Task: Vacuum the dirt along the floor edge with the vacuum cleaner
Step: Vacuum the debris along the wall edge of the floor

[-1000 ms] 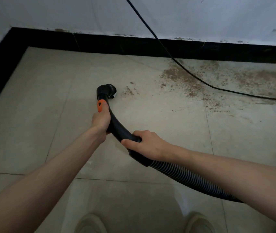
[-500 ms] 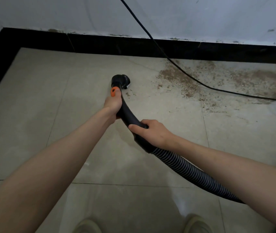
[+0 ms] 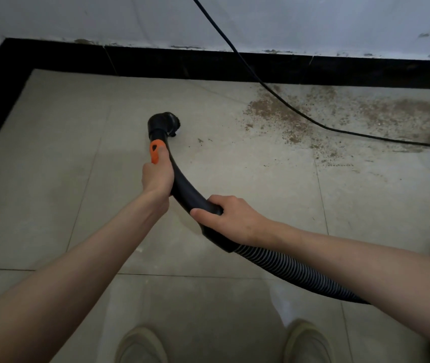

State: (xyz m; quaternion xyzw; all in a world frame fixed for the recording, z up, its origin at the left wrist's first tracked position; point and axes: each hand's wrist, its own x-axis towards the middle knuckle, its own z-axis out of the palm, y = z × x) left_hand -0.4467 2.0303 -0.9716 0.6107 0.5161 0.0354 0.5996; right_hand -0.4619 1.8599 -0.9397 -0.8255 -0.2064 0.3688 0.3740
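Two hands: left hand (image 3: pixel 157 176) and right hand (image 3: pixel 228 218) both grip wand (image 3: pixel 182 187).
Change: nozzle (image 3: pixel 164 124) moved left again, away from dirt (image 3: pixel 282 116); patch remains.

Vacuum handle tube (image 3: pixel 182 184): black, with an orange tab (image 3: pixel 155 151) just behind the black nozzle (image 3: pixel 163 123). Hose (image 3: pixel 287 268): black, ribbed with pale rings. Floor tiles (image 3: pixel 51 179): beige-grey. Dirt (image 3: pixel 282 119), right of the nozzle: brown speckles. Skirting (image 3: pixel 208 66): black. Wall (image 3: pixel 104 17): white. Cable (image 3: pixel 261 79): black.
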